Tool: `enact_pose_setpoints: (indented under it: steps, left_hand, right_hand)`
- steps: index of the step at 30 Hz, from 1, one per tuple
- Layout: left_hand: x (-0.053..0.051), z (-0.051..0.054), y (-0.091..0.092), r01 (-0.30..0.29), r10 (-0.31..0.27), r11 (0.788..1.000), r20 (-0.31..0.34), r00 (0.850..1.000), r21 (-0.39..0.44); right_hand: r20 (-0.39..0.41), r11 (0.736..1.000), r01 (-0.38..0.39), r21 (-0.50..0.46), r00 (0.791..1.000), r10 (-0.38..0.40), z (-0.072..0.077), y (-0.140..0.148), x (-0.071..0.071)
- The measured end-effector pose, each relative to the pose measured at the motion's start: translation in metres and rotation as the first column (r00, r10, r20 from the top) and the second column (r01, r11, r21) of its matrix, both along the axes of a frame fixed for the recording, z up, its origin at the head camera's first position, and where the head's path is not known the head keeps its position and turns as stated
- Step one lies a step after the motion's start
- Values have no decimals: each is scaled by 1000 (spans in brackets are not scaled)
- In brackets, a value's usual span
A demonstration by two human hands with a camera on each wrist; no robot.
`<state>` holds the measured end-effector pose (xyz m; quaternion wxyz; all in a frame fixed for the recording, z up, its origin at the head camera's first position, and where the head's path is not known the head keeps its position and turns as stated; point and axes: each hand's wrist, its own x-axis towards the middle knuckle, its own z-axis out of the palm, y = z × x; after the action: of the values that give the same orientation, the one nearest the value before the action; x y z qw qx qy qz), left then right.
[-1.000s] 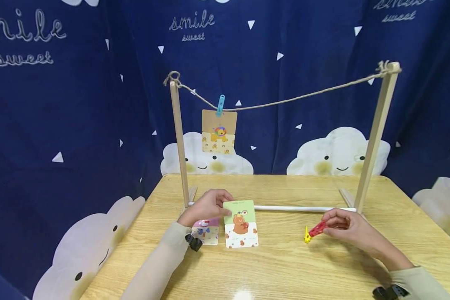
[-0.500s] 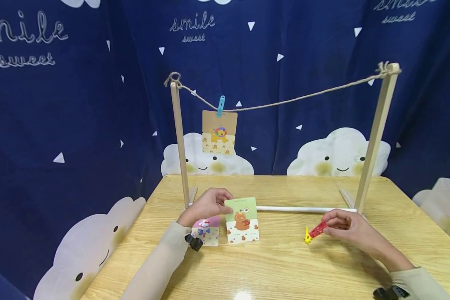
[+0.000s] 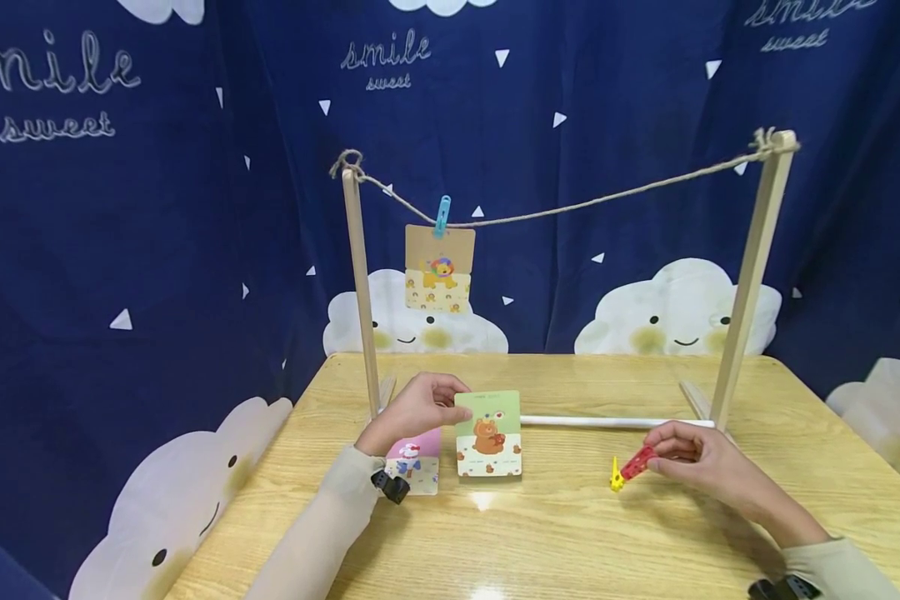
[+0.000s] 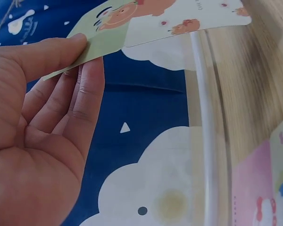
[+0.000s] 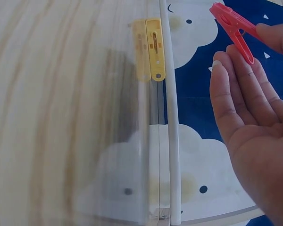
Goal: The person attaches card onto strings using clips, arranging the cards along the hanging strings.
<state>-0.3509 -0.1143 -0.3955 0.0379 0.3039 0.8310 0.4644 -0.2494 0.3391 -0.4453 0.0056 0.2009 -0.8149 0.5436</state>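
Observation:
My left hand [image 3: 420, 410] pinches the green and white bear card [image 3: 488, 450] by its upper left edge, thumb on the front, as the left wrist view also shows. My right hand [image 3: 708, 461] holds a red clothespin [image 3: 637, 462] between thumb and fingers. A yellow clothespin [image 3: 616, 475] is just left of the red one; in the right wrist view the yellow clothespin [image 5: 156, 49] lies apart from the hand. Partly behind my left wrist lies a pink card [image 3: 414, 468] on the table. A tan lion card [image 3: 439, 268] hangs from the string by a blue clothespin [image 3: 442, 217].
The sagging string [image 3: 607, 197] runs between a left wooden post [image 3: 361, 292] and a right wooden post [image 3: 753, 275]. A white rod [image 3: 615, 422] crosses low between them above the wooden table [image 3: 555, 542]. Behind hangs a blue curtain [image 3: 645, 100] with clouds.
The bear card in my left hand has risen slightly and moved a little right, turning more upright. My right hand keeps its hold on the red clothespin, nearly still.

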Motion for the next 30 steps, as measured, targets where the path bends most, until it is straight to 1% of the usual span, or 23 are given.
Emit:
enact_pose_setpoints:
  steps: [5,11,18,21,26,30]
  left_hand:
    - [4,5,2,-6,6,999,3,1000,37]
    - [9,13,2,-58,58,995,-3,998,85]
    - [11,20,2,-76,77,991,-11,997,106]
    - [12,24,2,-88,92,988,-25,995,128]
    - [12,30,7,-114,123,981,-48,991,155]
    - [15,37,14,-108,122,975,-58,991,194]
  right_hand:
    - [-3,1000,-1,6,1000,1,1,0,1]
    - [-9,1000,-11,9,1000,11,0,1,0]
    - [-32,1000,13,16,999,-13,-1,-1,0]
    - [-48,1000,25,19,999,-24,1,-3,0]
    - [-56,998,60,26,997,-58,1,-6,0]
    - [-58,997,66,29,996,-64,1,-6,0]
